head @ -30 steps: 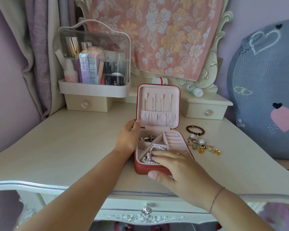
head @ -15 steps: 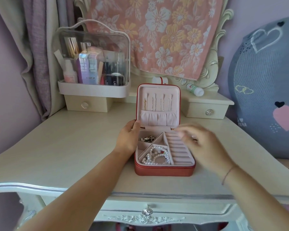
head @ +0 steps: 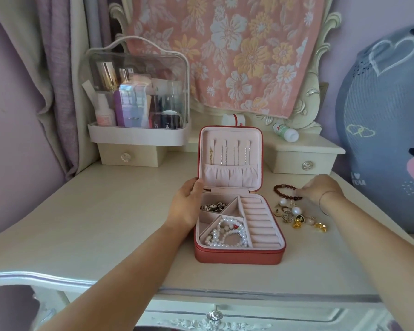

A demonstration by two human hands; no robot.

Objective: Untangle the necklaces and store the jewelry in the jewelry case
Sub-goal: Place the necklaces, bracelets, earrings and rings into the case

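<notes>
The red jewelry case (head: 237, 256) lies open on the dresser top, its lid (head: 230, 139) standing upright with thin chains (head: 227, 155) hanging inside. A pearl necklace (head: 227, 235) fills the front left compartment and a dark silver chain (head: 213, 207) lies in the back left one. The ring rolls at the right hold nothing. My left hand (head: 189, 204) grips the case's left side near the hinge. My right hand (head: 320, 189) reaches right of the case and pinches the right end of a brown bead bracelet (head: 282, 189). Pearl and gold earrings (head: 296, 216) lie just in front of it.
A clear cosmetics organizer (head: 139, 96) stands at the back left on a small drawer unit. Another small drawer (head: 304, 161) with a white bottle (head: 286, 133) sits back right. A large blue pillow (head: 387, 139) leans at the right. A floral cloth (head: 237, 51) hangs behind.
My right hand left the pearls in the case and moved right and back to the brown bead bracelet. My left hand stayed on the case.
</notes>
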